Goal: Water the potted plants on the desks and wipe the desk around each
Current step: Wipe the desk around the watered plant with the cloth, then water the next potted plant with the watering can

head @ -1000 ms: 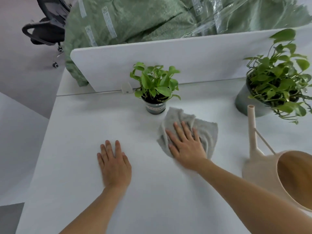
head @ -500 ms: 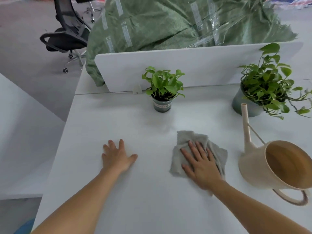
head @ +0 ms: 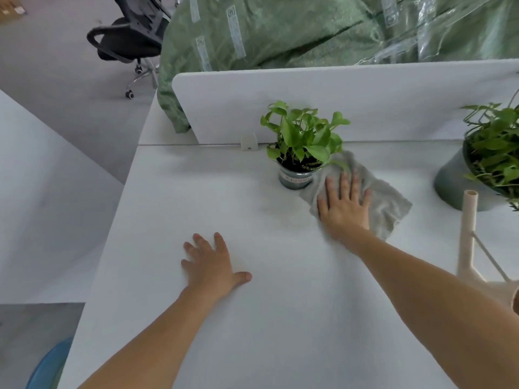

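Observation:
A small green plant in a glass pot [head: 296, 179] stands on the white desk [head: 196, 192] near the partition. Just right of the pot lies a grey cloth [head: 390, 203], its far corner tucked under the leaves. My right hand [head: 344, 204] presses flat on the cloth with straight fingers. My left hand [head: 209, 262] rests flat on the bare desk, fingers spread, well in front and left of the pot. A larger plant in a grey pot [head: 452, 183] stands at the right edge. The beige watering can [head: 469, 234] shows its spout at the right.
A white partition [head: 337, 102] runs along the back of the desk, with a green wrapped bundle [head: 280, 32] behind it. A black office chair [head: 126, 40] stands on the floor at the far left. Another white desk [head: 42, 192] lies to the left.
My right hand has slid the cloth away from me, up to the right side of the small pot. My left hand stays flat on the desk. The view has shifted right.

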`<action>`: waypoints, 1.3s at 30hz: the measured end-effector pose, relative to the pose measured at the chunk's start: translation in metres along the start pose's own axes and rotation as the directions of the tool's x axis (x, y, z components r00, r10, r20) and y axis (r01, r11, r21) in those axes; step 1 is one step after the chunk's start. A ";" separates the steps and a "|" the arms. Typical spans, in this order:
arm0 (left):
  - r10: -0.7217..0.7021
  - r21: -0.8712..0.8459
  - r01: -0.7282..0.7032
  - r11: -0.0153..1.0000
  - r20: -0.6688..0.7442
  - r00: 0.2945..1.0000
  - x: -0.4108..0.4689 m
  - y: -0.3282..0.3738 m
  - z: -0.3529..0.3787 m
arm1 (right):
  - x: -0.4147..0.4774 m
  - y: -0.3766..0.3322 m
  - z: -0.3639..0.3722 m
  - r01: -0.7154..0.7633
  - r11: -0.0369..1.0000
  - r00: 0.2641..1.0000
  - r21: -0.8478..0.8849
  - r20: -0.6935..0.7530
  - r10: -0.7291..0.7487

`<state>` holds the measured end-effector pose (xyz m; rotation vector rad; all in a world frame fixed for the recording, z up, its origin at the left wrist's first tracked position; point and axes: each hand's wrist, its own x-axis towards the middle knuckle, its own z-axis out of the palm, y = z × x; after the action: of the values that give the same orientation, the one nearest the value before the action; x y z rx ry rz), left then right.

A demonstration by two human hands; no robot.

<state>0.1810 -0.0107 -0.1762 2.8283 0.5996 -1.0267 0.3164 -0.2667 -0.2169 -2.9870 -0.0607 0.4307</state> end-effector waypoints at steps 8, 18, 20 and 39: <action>0.016 -0.050 -0.016 0.999 -0.009 1.000 -0.006 -0.006 -0.003 | -0.178 -0.012 0.065 0.404 0.914 0.915 -0.029 0.016 -0.403; 0.248 -0.100 -0.259 0.961 -0.114 0.962 -0.093 -0.005 0.040 | -0.269 0.084 0.051 0.140 0.989 0.973 -0.045 0.192 -0.129; 0.290 -0.095 -0.297 0.950 -0.078 0.954 -0.110 0.003 0.047 | -0.269 0.093 0.032 0.084 0.996 0.962 -0.013 0.261 -0.077; 0.438 -0.642 -0.362 0.676 -0.045 0.898 -0.220 0.233 -0.006 | -0.322 0.266 -0.118 -0.474 0.545 0.815 0.691 0.111 0.569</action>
<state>0.1201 -0.2976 -0.0479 2.1296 0.2195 -0.7068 0.0468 -0.5628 -0.0488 -2.1896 0.8502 0.2252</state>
